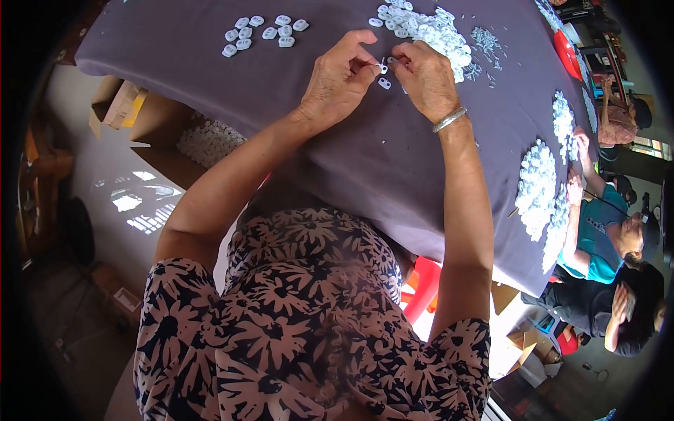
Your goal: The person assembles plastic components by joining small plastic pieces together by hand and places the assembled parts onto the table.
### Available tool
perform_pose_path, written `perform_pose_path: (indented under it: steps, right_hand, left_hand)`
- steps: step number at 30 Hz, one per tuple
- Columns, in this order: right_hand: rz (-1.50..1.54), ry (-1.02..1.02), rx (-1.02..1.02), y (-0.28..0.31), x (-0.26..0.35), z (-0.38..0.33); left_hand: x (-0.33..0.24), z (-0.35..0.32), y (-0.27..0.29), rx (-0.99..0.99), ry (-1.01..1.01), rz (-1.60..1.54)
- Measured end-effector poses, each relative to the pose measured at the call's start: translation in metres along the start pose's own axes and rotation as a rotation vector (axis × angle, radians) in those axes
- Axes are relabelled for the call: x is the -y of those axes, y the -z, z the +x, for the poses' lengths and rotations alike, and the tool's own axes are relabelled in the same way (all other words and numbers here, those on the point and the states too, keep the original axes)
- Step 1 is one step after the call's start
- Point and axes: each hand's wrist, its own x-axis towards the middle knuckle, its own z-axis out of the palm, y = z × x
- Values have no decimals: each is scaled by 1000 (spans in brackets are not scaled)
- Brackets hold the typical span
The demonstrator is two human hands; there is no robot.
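Observation:
Above the dark tablecloth [337, 151], my left hand [341, 76] pinches a small white plastic piece [383, 69] between thumb and forefinger. Close beside it, my right hand [425, 77] has its fingertips pressed together on a small whitish piece [392, 61], mostly covered by the fingers. Just below the fingertips lies another white plastic piece [385, 83] with holes in it. Beyond my right hand spreads a heap of white oval plastic pieces [428, 28]. Small metal pins or screws [486, 42] are scattered to its right.
Several white pieces [283, 31] lie apart at the far left of the table. An open cardboard box [165, 133] of white parts stands on the floor at left. More white heaps [537, 186] lie at right, where a person in teal [597, 228] works. Red stool [420, 288] below the table.

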Motion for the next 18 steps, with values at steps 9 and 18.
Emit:
perform_pose_path:
  steps: [9,18]
  right_hand:
    - [-158,112,-117,-7,0,2]
    - [410,-259,-71,20,13,-28]
  left_hand:
    - [0,0,0,-25,15,18]
    - [-2,-1,1,6,0,41]
